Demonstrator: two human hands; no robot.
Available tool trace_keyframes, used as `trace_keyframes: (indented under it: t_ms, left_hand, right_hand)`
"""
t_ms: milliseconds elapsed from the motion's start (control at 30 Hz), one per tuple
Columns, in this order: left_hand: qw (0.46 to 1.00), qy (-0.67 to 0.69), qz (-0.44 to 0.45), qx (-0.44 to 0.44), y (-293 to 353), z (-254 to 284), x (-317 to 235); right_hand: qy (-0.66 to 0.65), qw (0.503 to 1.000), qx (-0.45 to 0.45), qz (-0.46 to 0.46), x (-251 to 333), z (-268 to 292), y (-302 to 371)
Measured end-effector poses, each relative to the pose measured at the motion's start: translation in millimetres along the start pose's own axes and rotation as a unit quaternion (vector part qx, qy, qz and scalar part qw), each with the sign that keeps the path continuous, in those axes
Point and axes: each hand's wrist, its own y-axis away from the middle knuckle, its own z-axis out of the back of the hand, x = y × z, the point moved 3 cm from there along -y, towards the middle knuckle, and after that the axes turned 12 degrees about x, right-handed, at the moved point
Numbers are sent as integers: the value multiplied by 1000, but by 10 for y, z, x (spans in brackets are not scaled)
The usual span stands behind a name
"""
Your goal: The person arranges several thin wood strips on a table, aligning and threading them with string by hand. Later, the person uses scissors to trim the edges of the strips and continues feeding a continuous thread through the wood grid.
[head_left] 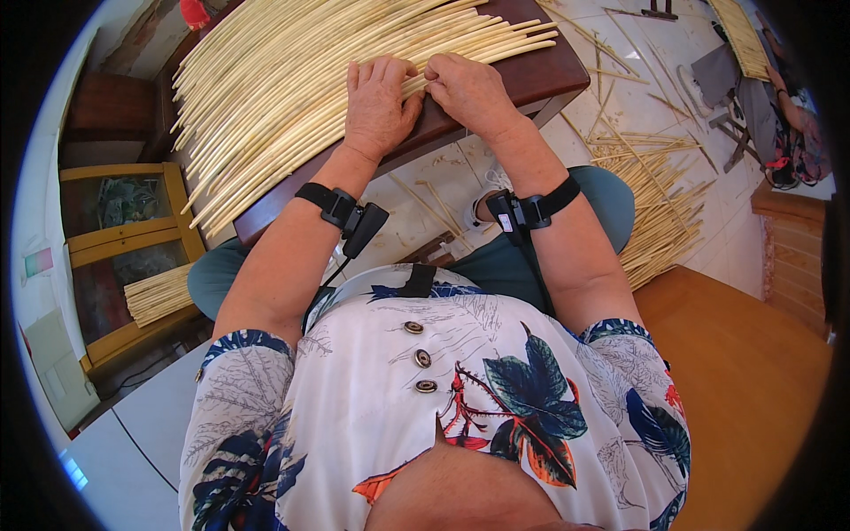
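Dark-red wood worktop, pale sticks side by side on it.
Left hand lies across the near sticks, fingers slightly spread, seemingly steadying them; right hand pinched shut at their edge, contents hidden.

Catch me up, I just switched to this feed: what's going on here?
A person is working at a dark wooden table spread with long, pale sticks lying side by side. The left hand lies over the sticks nearest the body, and the right hand is close beside it, fingers curled; exactly what they grip is hard to make out. More sticks lie in a floor pile to the right, and another person is at the upper right.
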Motion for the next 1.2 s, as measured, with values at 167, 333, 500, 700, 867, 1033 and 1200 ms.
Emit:
trace_keyframes:
  t_ms: [167,333,500,700,867,1033,1200]
  left_hand:
    - [1000,-7,12,8,0,2,-18]
    - [1000,-19,20,13,4,-16,-4]
    - [999,-27,23,17,3,-28,9]
    - [999,-35,26,22,2,-28,-3]
    - [999,-38,21,22,2,-24,2]
    - [999,-38,19,25,-1,-20,-3]
    - [999,-39,11,20,3,-15,-6]
  right_hand:
    - [-3,1000,9,-10,-2,8,0]
    - [64,997,33,-21,15,200,44]
    - [94,993,64,-25,11,201,69]
    - [50,994,87,-39,-16,192,93]
    - [27,994,98,-33,13,215,89]
    - [-18,990,139,-28,40,267,79]
    - [-69,985,155,-24,-12,244,62]
